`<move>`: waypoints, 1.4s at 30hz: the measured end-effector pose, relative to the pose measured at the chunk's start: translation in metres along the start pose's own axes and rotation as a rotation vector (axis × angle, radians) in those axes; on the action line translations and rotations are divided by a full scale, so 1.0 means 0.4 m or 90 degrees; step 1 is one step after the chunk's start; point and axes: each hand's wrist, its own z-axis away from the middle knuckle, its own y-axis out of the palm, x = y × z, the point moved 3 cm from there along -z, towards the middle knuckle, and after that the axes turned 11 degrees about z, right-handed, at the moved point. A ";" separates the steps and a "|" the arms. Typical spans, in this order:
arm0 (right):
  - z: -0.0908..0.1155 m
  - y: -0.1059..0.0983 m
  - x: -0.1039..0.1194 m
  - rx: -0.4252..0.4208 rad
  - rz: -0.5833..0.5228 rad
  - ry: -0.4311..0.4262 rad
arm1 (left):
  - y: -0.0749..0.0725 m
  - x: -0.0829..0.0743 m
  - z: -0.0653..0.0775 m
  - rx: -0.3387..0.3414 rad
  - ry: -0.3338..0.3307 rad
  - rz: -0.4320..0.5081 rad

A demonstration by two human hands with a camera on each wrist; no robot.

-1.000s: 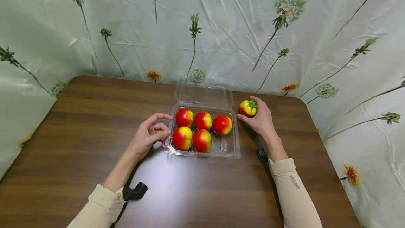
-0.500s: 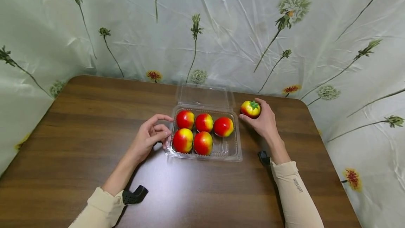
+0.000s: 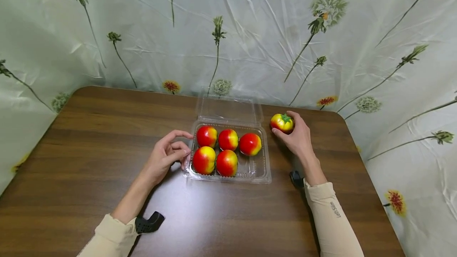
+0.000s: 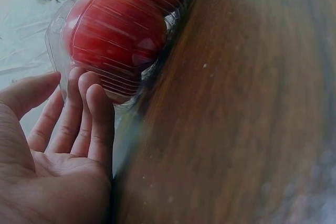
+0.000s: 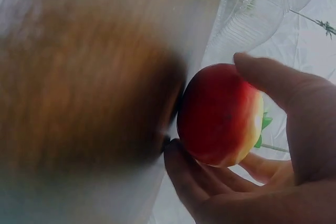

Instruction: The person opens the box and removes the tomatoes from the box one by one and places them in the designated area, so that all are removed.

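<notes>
In the head view my right hand (image 3: 299, 134) holds a red-and-yellow tomato (image 3: 281, 123) with a green leafy cap, right of a clear plastic clamshell box (image 3: 263, 171). The right wrist view shows the thumb on one side of this tomato (image 5: 223, 116) and curled fingers on the other. Several similar tomatoes (image 3: 226, 163) sit in the box in two rows, their caps mostly hidden. At the box's left edge, my left hand (image 3: 165, 156) touches the rim. In the left wrist view its loosely extended fingers (image 4: 100, 114) lie against the ribbed side wall.
The box's clear lid (image 3: 228, 110) stands open toward the back of the brown wooden table (image 3: 118, 130). A bare spot shows in the box's front right. Behind the table hangs a pale flower-print cloth (image 3: 250, 50). Each wrist carries a black camera mount (image 3: 150, 223).
My right hand and the tomato have shifted slightly right, away from the box, and the tomato's front shows more. The left hand stays at the box's edge. The head view has shifted a little.
</notes>
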 end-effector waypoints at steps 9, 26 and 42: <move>-0.005 0.002 -0.007 0.019 -0.001 0.002 | -0.001 -0.001 0.003 -0.003 -0.001 -0.003; -0.002 0.000 -0.003 0.025 -0.017 0.005 | 0.004 -0.005 0.004 0.004 0.001 -0.006; 0.002 0.001 0.011 0.014 -0.009 0.011 | 0.006 -0.007 0.006 0.004 0.000 0.000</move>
